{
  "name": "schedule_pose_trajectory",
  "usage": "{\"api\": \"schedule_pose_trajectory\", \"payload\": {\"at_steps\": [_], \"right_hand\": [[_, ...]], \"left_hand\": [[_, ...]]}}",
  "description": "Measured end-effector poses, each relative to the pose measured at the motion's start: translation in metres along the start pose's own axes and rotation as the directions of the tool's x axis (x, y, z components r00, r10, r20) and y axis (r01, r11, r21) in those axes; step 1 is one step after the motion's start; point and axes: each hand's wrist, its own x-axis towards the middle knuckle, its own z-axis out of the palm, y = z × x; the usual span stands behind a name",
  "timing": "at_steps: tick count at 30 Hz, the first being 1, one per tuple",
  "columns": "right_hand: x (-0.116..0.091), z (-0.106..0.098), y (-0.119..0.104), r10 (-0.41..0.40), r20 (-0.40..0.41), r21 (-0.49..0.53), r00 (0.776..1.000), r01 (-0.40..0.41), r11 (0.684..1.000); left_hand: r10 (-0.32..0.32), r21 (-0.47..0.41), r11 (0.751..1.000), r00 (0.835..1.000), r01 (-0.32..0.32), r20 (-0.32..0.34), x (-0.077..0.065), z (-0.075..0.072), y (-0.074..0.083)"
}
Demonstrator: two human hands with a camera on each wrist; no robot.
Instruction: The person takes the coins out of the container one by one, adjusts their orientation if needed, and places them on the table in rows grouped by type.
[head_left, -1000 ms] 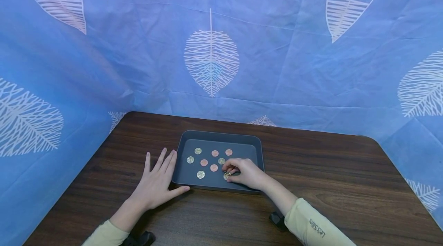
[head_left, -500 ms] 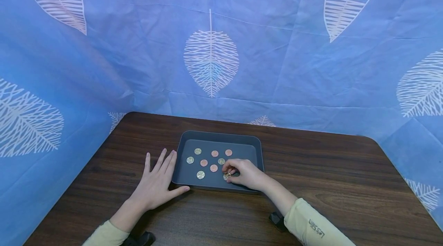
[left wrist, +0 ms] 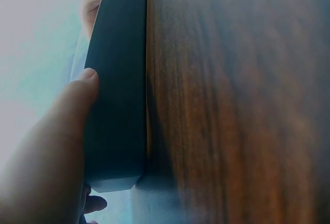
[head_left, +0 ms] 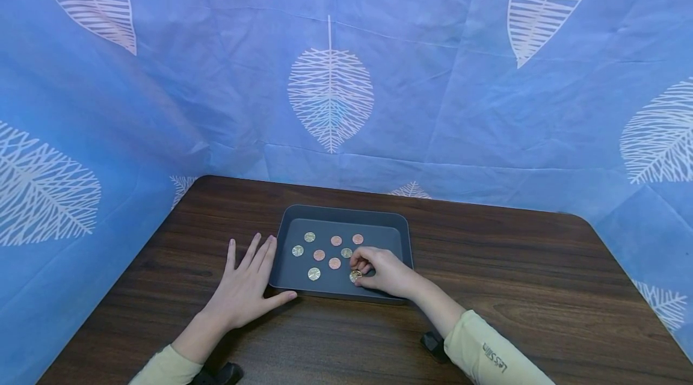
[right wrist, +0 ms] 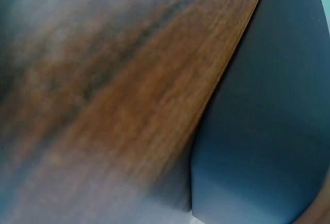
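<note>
A dark grey tray (head_left: 373, 222) lies on the table with several coins spread in it, some silvery-gold, others copper. My left hand (head_left: 240, 292) rests at its left end, fingers spread straight, fingertips by the left rim. In the left wrist view the left thumb (left wrist: 72, 97) touches the tray's front wall (left wrist: 118, 79). Over the tray's front right part, my right hand (head_left: 385, 272) pinches a gold-coloured coin (head_left: 355, 275) between thumb and curled fingers, low over the tray floor. Whether another coin lies beneath it I cannot tell. The right wrist view shows mostly tray wall (right wrist: 263, 110); the fingertips are hidden there.
Copper coins (head_left: 334, 263) and silvery-gold coins (head_left: 314, 274) lie apart from one another, left of the right hand. Dark brown wooden table (head_left: 514, 264) surrounds the tray. A blue cloth with white leaf prints (head_left: 428, 102) hangs behind the table and at its sides.
The right fingers shift slightly at the coin, which tilts and shows its face again. The left hand, the tray and the other coins stay in place.
</note>
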Motion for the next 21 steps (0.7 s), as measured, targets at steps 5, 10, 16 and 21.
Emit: {"api": "schedule_pose_trajectory", "payload": {"at_steps": [5,10,16,21], "right_hand": [[0.0008,-0.0003,0.0013,-0.004,-0.002,0.002,1.000,0.004,1.000],[0.0012,0.0000,0.0021,-0.007,-0.007,0.006,1.000,0.007,1.000],[0.0017,0.0002,0.0018,-0.015,-0.004,0.013,1.000,0.015,1.000],[0.0017,-0.0006,0.0009,0.003,0.003,0.048,1.000,-0.003,0.999]], "left_hand": [[-0.001,0.000,1.000,1.000,0.001,0.003,0.0003,-0.0005,0.0001],[-0.002,0.002,1.000,1.000,0.002,0.002,0.0008,-0.0005,0.0001],[-0.002,0.001,1.000,1.000,0.002,0.003,0.0011,-0.0004,-0.0001],[-0.001,0.001,1.000,1.000,0.001,0.003,0.0012,-0.0002,-0.0003]]}}
